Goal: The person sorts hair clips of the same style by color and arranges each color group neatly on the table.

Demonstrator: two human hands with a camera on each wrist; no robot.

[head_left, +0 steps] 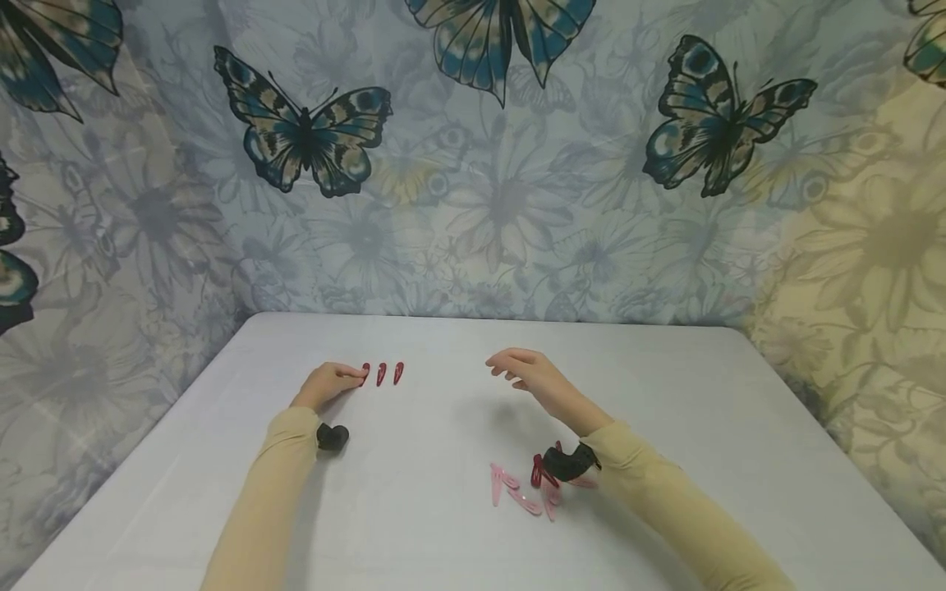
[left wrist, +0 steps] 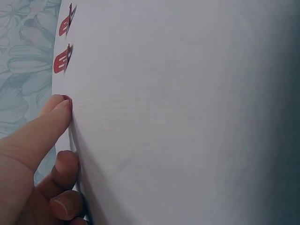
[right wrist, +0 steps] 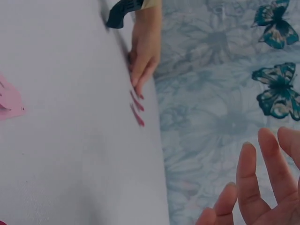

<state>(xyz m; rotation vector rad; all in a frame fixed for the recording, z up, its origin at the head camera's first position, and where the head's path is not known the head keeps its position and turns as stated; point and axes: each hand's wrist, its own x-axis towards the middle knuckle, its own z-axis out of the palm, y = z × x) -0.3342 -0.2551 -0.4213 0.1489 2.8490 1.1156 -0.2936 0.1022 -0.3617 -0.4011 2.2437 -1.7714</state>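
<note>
Three red snap hair clips stand in a short row on the far left part of the white table. My left hand point(head_left: 325, 386) pinches the leftmost red hair clip point(head_left: 365, 372) between thumb and forefinger; in the left wrist view the fingertips hide most of it. Beside it lie the middle clip point(head_left: 381, 374) and the right-hand clip point(head_left: 399, 373), parallel and apart. My right hand point(head_left: 538, 379) hovers over the table with nothing in it, its fingers loosely bent and spread in the right wrist view. Below its wrist lies a loose pile of pink hair clips point(head_left: 525, 502) and red hair clips point(head_left: 536, 472).
The white table point(head_left: 429, 525) reaches back to a wall covering point(head_left: 473, 238) printed with flowers and butterflies. A black wrist camera point(head_left: 567, 463) on the right arm covers part of the clip pile. Another black camera point(head_left: 332, 437) sits on the left wrist.
</note>
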